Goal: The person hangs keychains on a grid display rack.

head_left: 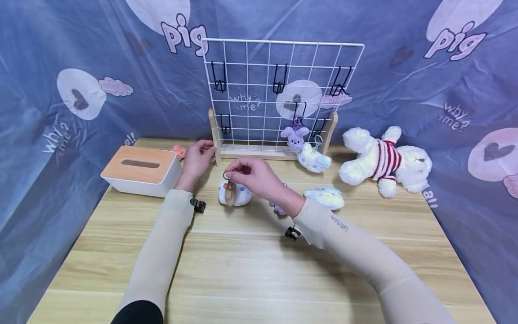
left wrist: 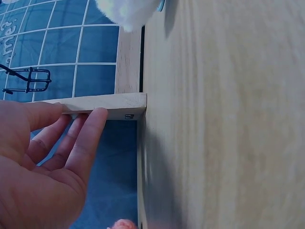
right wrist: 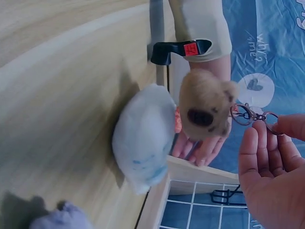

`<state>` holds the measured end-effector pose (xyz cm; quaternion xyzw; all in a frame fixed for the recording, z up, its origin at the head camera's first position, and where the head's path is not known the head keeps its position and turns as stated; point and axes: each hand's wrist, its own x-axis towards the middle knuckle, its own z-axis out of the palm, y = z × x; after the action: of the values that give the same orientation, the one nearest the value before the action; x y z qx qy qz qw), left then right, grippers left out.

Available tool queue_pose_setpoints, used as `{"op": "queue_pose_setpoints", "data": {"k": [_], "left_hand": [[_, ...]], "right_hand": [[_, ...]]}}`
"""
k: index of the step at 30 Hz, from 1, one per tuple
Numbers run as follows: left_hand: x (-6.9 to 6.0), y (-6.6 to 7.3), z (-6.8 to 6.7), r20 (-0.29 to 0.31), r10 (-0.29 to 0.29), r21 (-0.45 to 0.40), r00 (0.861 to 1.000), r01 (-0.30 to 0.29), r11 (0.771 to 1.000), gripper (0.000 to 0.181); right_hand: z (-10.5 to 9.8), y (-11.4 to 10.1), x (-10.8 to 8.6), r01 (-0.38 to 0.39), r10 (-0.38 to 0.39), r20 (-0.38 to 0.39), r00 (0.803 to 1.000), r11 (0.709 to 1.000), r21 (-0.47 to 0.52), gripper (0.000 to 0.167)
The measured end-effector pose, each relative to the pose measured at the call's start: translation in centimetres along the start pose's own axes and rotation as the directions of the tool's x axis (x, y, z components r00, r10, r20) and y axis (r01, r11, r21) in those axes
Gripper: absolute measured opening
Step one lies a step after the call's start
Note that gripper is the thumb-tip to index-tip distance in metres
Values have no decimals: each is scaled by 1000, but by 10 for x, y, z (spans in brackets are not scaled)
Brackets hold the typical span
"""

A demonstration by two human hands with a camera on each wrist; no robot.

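Note:
My right hand point(head_left: 255, 180) pinches a metal ring point(right wrist: 272, 125) between thumb and fingers. From it hangs a small brown bear plush point(right wrist: 205, 105), above the table and in front of a white plush point(right wrist: 145, 138) with blue marks. The fingers of my left hand point(left wrist: 52, 162) touch the outer side of the wooden side post point(left wrist: 126, 101) of a white wire rack point(head_left: 247, 100); they look fairly straight. In the head view the left hand point(head_left: 197, 159) is at the rack's lower left. Black hooks point(head_left: 279, 86) hang on the grid.
A tissue box point(head_left: 139, 173) stands at left, with a coral item point(head_left: 178, 151) behind it. A purple bunny point(head_left: 295, 138) and a white-blue plush point(head_left: 313, 158) are at the rack's right. Another white plush point(head_left: 325, 198), a purple one point(head_left: 278, 209) and a teddy point(head_left: 386, 162) lie on the table.

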<state>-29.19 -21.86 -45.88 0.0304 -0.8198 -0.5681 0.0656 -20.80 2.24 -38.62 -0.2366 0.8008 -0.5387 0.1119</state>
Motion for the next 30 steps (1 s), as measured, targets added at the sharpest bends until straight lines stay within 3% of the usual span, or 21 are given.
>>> {"op": "queue_pose_setpoints", "data": {"k": [10,30], "left_hand": [[-1,-2,0,7,-5,-10,1000,5,1000,32],[-2,2,1,1,-1,0,1000,1,1000,33]], "right_hand": [[-10,-7,19,53,-55,-37,998,998,-43,10],[-21,-12,58,9,-16,-132,991,999,-53,14]]}}
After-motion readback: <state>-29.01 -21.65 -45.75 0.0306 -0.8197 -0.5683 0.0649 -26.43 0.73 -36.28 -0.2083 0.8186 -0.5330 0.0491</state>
